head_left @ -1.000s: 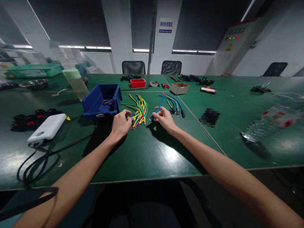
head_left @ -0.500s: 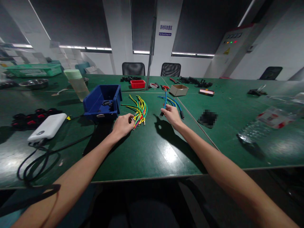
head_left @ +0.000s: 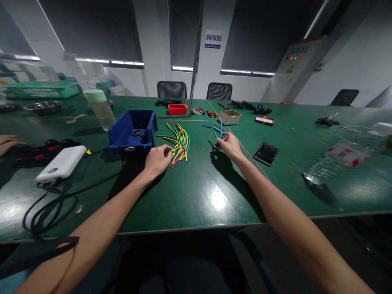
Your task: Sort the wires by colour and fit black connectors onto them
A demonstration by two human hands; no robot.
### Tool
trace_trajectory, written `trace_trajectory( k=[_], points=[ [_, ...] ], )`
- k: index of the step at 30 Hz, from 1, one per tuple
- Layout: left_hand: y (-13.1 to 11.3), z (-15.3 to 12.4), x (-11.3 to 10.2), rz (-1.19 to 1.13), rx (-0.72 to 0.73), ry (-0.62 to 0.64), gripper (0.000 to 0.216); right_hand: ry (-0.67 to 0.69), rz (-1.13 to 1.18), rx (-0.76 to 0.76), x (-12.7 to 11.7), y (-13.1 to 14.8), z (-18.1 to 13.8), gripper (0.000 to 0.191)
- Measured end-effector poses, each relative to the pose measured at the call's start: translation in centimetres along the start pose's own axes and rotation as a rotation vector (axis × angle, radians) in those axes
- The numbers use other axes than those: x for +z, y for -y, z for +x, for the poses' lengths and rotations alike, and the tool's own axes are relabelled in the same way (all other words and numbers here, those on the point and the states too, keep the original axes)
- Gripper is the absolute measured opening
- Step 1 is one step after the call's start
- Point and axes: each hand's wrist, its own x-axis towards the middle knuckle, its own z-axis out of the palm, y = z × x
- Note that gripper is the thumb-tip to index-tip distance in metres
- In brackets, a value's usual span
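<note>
Beside a bundle of yellow-green wires with metal terminals, my left hand rests on the table with its fingers curled together. What its fingertips pinch, if anything, is hidden. My right hand is closed on a blue wire, which stands up from the fingertips with a copper-coloured end on top. Other blue wires lie on the table just behind and to the left of this hand. Part of that group is covered by my fingers.
A blue bin with black parts stands left of the bundle. A white power bank with cables, a phone, a plastic bottle and a cardboard box surround the work area. Another person's hand is at the left edge.
My right hand has moved a little to the right with the blue wire. My left hand has hardly moved. Another person's hand has come into view at the far left.
</note>
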Motion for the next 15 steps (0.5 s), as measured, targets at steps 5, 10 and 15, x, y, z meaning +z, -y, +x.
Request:
trace_trajectory(
  k=[5, 10, 15],
  points=[
    [0.12, 0.08, -0.09, -0.017, 0.001, -0.028, 0.024, 0.006, -0.132, 0.067, -0.39, -0.49, 0.57, 0.045],
    [-0.14, 0.08, -0.30, -0.068, 0.002, -0.060, 0.023, -0.035, -0.189, 0.096, -0.64, -0.83, 0.82, 0.044],
    [-0.65, 0.24, -0.84, -0.201, -0.035, -0.093, 0.022, -0.055, -0.231, 0.107, -0.96, -0.94, 0.66, 0.042]
  ],
)
